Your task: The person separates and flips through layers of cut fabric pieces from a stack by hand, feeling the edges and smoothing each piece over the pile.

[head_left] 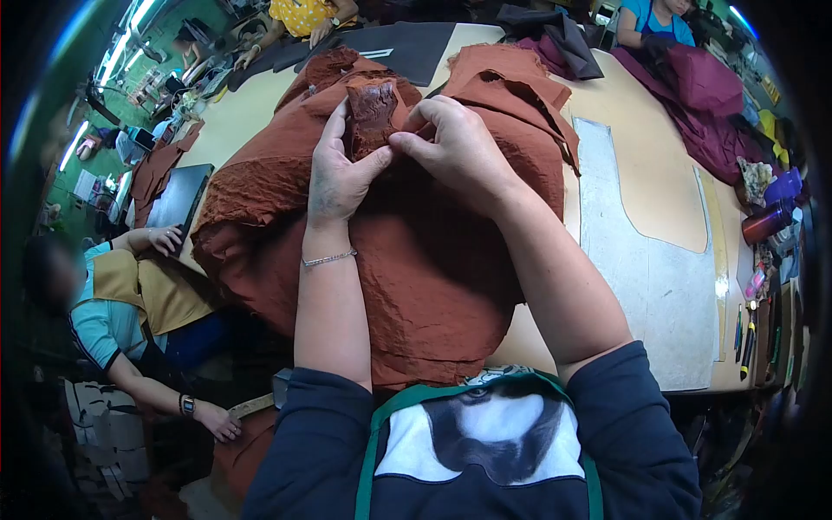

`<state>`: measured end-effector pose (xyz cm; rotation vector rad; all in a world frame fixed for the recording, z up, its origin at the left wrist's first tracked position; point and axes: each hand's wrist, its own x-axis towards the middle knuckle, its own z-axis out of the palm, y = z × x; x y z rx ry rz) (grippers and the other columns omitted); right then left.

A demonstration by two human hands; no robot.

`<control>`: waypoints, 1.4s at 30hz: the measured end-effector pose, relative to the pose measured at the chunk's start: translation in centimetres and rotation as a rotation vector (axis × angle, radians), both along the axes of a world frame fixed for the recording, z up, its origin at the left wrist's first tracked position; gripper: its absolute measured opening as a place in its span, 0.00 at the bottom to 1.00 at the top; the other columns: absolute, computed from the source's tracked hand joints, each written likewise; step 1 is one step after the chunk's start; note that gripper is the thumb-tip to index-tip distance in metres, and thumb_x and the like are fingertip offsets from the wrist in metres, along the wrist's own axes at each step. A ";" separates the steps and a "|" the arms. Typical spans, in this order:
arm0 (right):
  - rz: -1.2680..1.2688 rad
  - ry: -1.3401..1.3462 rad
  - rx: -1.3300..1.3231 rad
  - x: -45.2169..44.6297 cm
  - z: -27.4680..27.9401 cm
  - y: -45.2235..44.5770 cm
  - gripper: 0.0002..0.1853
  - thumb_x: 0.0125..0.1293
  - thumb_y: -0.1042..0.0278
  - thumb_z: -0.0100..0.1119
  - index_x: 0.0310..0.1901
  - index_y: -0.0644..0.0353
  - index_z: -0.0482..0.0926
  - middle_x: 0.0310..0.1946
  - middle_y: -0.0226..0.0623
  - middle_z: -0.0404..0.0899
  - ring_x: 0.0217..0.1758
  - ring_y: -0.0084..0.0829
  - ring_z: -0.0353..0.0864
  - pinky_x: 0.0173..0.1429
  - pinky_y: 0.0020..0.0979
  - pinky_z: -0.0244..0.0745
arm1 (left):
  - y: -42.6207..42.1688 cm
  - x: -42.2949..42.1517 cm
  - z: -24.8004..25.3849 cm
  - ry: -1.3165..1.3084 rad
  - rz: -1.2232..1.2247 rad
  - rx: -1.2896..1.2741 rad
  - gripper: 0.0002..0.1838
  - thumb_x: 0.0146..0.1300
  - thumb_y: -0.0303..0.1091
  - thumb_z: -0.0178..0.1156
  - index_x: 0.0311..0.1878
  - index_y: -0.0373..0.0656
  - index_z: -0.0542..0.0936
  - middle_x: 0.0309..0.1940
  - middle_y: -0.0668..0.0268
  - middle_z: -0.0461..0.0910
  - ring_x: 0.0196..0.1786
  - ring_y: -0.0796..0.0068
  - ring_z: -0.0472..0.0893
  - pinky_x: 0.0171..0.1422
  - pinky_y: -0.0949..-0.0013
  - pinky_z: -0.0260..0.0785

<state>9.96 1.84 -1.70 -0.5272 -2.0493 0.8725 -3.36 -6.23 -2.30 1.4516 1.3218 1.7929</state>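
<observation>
- While the brown cloth (416, 295) is lying bunched across the near side of the table (659, 173), its near end is hanging toward the green apron strap (368, 442).
- The left hand (334, 186) is gripping a folded piece (374, 108) with a dark, shiny face, above the cloth.
- The right hand (464, 143) is pinching the same piece at its side edge.
- Progress: handling is apparently under way. The piece is being held folded; the surrounding cloth is lying loose and rumpled. The amount left is not showing.
- A pale flat sheet (620, 251) is lying to the right.
- Farther out, a co-worker in yellow (299, 13) is leaning at the far edge.
- Markings: no brand, label or writing is showing legibly.
</observation>
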 end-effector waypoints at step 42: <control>0.206 0.064 -0.123 -0.4 0.4 -0.9 0.05 0.59 0.72 0.55 0.31 0.65 0.75 0.24 0.41 0.76 0.26 0.32 0.76 0.33 0.32 0.71 | -1.5 0.2 0.8 0.073 0.183 -0.009 0.22 0.51 0.32 0.65 0.49 0.35 0.72 0.40 0.65 0.77 0.42 0.77 0.75 0.50 0.75 0.67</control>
